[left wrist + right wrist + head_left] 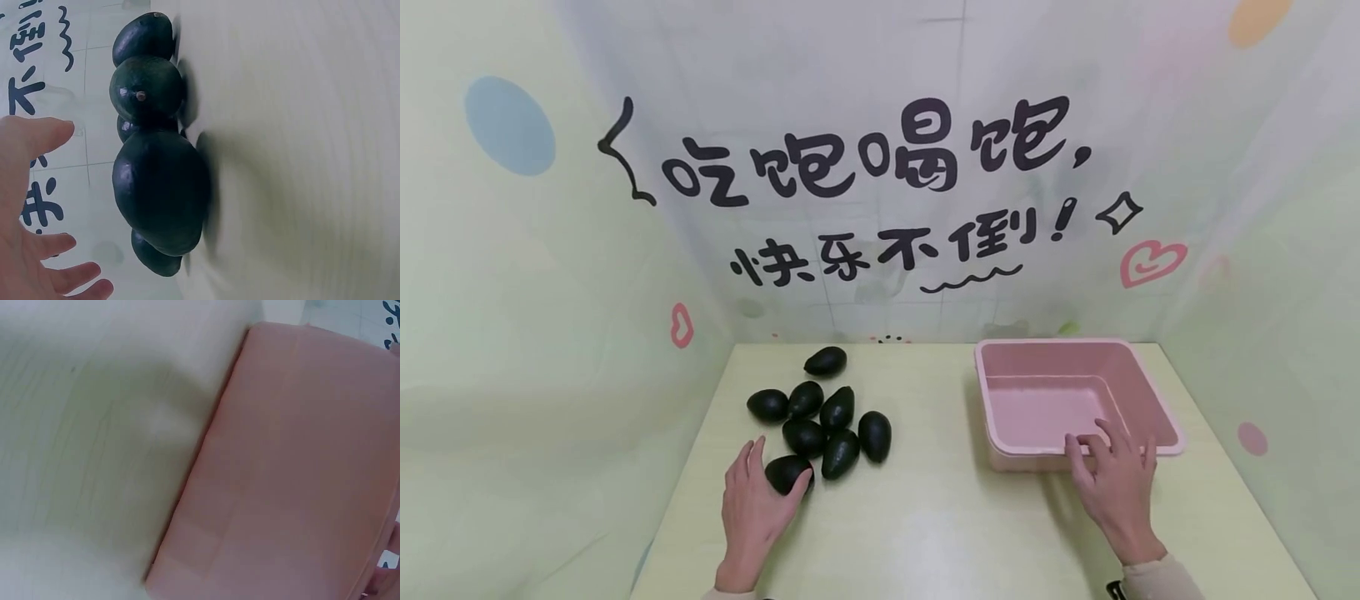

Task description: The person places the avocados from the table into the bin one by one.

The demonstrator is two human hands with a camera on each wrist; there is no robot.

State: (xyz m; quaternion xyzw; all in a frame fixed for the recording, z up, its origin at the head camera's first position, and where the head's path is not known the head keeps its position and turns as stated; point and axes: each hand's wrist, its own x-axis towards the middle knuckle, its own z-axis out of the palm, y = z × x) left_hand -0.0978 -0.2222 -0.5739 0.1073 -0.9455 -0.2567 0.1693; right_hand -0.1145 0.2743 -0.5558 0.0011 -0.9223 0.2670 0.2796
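Note:
In the head view, my left hand (754, 500) is spread over the nearest dark green avocado (788, 473), thumb to its right and fingers to its left. The left wrist view shows a gap between the thumb (53, 134) and that avocado (161, 190), which fills the middle there. Several more avocados (841, 454) lie in a loose cluster just beyond. Over on the right, my right hand (1116, 492) grips the near rim of a pink plastic bin (1011, 461), its fingers curled over the edge. The bin's outer wall (294, 462) fills much of the right wrist view.
Both the avocados and the bin stand on a pale wooden table (925, 525). One avocado (826, 362) lies apart near the back edge. A printed cloth (880, 217) with black lettering hangs behind the table, and pale cloth walls close in both sides.

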